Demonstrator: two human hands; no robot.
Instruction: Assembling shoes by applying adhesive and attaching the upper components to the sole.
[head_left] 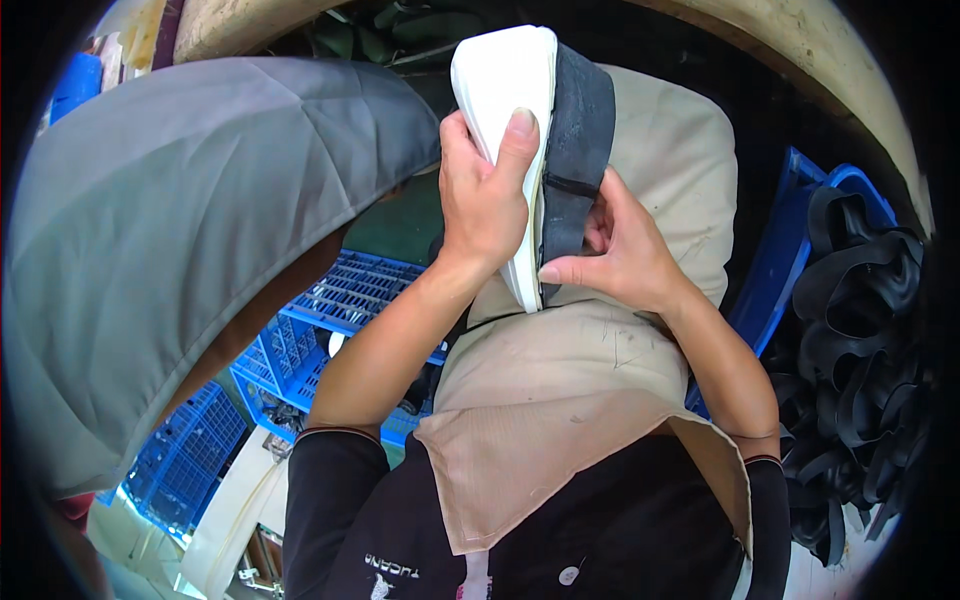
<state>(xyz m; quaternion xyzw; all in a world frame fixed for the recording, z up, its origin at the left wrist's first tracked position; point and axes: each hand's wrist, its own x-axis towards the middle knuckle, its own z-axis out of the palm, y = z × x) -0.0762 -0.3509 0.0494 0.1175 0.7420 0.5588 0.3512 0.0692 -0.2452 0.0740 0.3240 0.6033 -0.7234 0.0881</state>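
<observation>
Well, your left arm comes up from below with its elbow bent, and your left hand (485, 195) is clamped on the white piece (505, 75). Your left thumb lies on top, pointing up and a bit right, and your other fingers go round its left side. The white piece stands nearly upright, reaching above and below those fingers.

Your right arm bends in from the lower right. Your right hand (630, 235) has the black band (580, 110) held between thumb and fingers. The thumb points left, its tip near the white piece's edge, and the fingers curl at the band's right side. The band lies along the white piece, just right of your left thumb.

Tan cloth (680, 150) is under your right fingers. Well right of them are black strips (865, 280).
</observation>
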